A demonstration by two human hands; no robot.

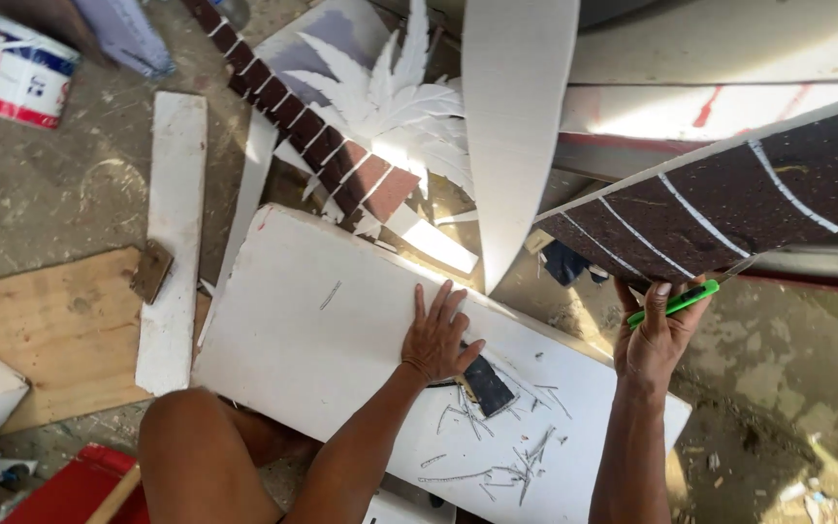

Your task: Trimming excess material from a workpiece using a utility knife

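Right hand [654,340] grip clamped on green knife [673,303]; left hand [438,338] flat, fingers apart, on white board [303,330].

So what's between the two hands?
In the head view, between the left hand and the right hand lies bare white foam board, with thin white shavings nearer the person.

Paint can [14,68] top left, plywood sheet [55,330], red box [75,490] below
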